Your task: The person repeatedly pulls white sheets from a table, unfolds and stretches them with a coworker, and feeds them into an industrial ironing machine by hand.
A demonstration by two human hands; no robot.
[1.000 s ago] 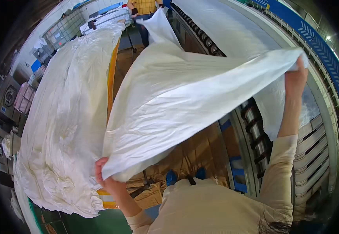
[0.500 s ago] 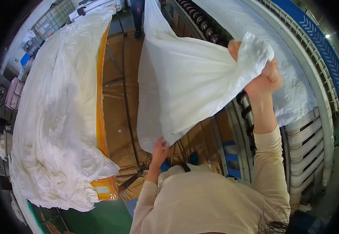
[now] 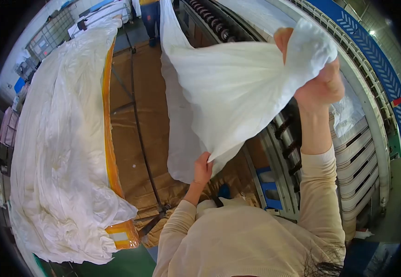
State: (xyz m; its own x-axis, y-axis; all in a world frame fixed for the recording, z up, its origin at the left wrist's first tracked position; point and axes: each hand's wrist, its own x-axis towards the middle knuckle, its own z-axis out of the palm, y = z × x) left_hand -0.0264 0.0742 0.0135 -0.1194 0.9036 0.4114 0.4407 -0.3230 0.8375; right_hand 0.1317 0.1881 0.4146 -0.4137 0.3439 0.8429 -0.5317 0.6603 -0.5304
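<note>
A large white sheet (image 3: pixel 230 87) stretches from the far end of the machine towards me, its near part lifted and pulled into folds. My right hand (image 3: pixel 323 85) is raised over the machine's edge, closed round a bunched corner of the sheet; some of its fingers are behind the cloth. Lower down, in front of my body, my left hand (image 3: pixel 203 168) pinches the sheet's near edge. A looser flap of the same cloth hangs beside and below it.
On the left lies a long heap of white linen (image 3: pixel 62 138) with an orange-yellow edge strip (image 3: pixel 110 161). To the right runs a machine with dark rollers (image 3: pixel 212 21) and pale belts (image 3: pixel 358 166). Brown covering (image 3: pixel 133 129) spans the floor. A person (image 3: pixel 150 18) stands at the far end.
My right hand has risen slightly with the sheet's corner. My left hand has moved right and up, drawing the edge with it. The cloth on the machine's belts has moved away from me.
</note>
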